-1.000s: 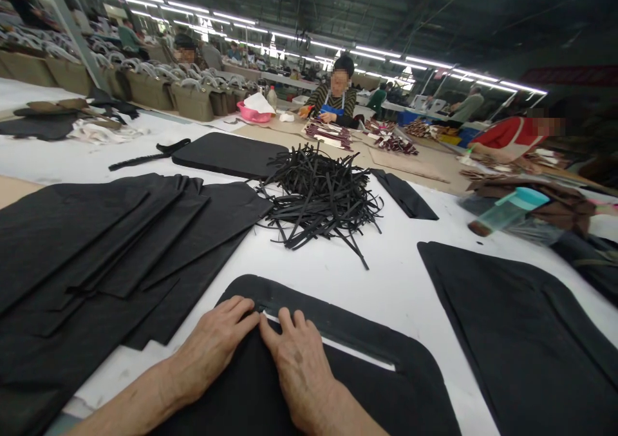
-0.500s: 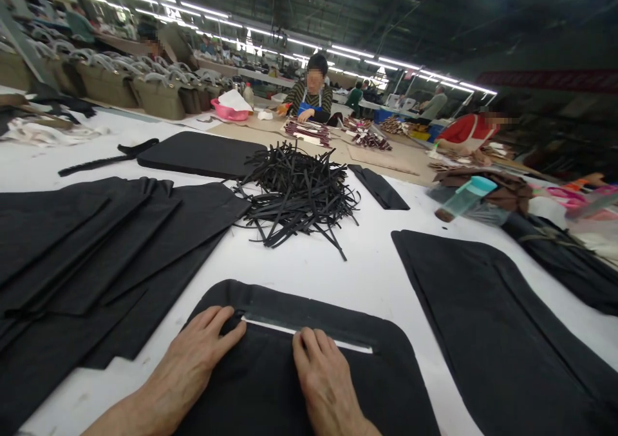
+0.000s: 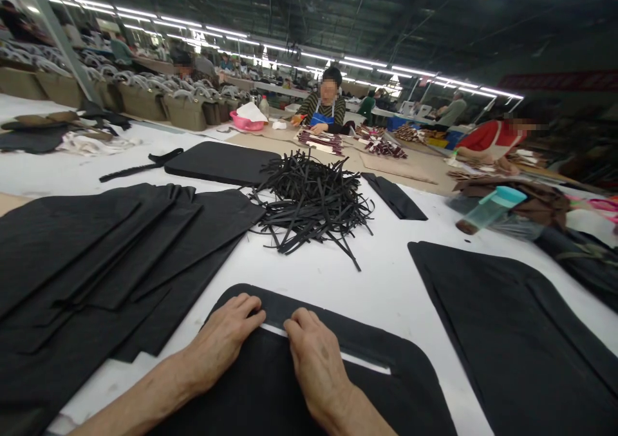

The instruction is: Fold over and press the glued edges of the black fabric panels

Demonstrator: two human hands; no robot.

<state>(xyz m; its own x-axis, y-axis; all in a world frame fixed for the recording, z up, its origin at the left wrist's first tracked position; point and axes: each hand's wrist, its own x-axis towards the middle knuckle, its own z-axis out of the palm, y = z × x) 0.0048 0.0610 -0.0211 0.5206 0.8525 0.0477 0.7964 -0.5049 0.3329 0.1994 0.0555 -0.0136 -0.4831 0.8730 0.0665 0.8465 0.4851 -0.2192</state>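
A black fabric panel with rounded corners lies on the white table right in front of me, a narrow slit cut across it. My left hand lies flat on the panel at the slit's left end, fingers stretched out. My right hand presses on the panel beside it, fingertips curled down onto the slit's edge. Neither hand holds anything.
A fanned stack of black panels covers the left. A heap of black strips lies in the middle, another black panel at the right, a teal-capped bottle beyond it. Other people work at the far tables.
My right hand slid right along the slit and has come back left, close to my left hand again. The left hand has stayed at the slit's left end.
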